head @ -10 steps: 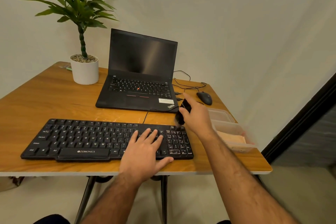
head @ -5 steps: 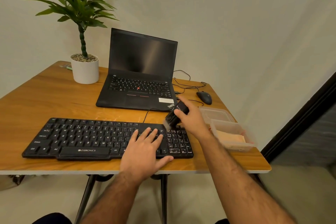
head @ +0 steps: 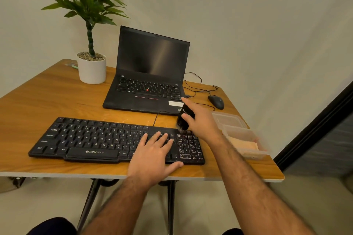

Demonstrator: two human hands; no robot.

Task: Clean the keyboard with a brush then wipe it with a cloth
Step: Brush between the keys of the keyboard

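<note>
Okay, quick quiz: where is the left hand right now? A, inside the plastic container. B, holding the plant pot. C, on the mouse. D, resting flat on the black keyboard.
D: the left hand lies palm down on the right part of the keyboard, while the right hand holds the brush over the number pad.

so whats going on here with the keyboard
A person is brushing a black keyboard on a wooden table. The right hand grips a small black brush, bristles at the top of the number pad. The left hand lies flat on the keys. The cloth sits in a clear container, unused.
</note>
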